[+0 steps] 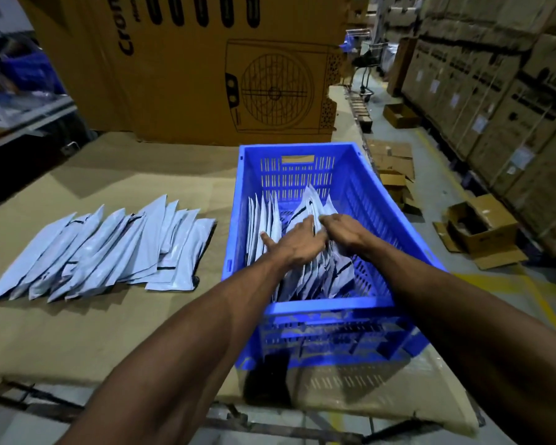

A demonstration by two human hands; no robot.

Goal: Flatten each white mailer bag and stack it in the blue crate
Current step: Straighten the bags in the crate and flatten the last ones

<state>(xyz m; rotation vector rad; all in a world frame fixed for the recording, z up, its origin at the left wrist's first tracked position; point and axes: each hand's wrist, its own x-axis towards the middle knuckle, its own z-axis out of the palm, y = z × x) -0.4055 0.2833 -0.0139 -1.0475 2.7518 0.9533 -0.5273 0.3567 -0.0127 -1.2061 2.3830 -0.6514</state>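
A blue crate [302,308] stands on the cardboard-covered table at the right. Inside it, white mailer bags [264,216] stand on edge in rows. Both my arms reach into the crate. My left hand [294,244] lies flat with spread fingers against the upright bags. My right hand [342,231] pinches the top of a tilted mailer bag [312,200] at the right end of the row. Several more white mailer bags [109,248] lie fanned out and overlapping on the table to the left of the crate.
A large brown carton [187,65] printed with a fan stands behind the table. To the right runs an aisle with stacked cartons [495,91], open boxes [482,229] and flattened cardboard on the floor. A shelf with blue items [23,75] is at far left.
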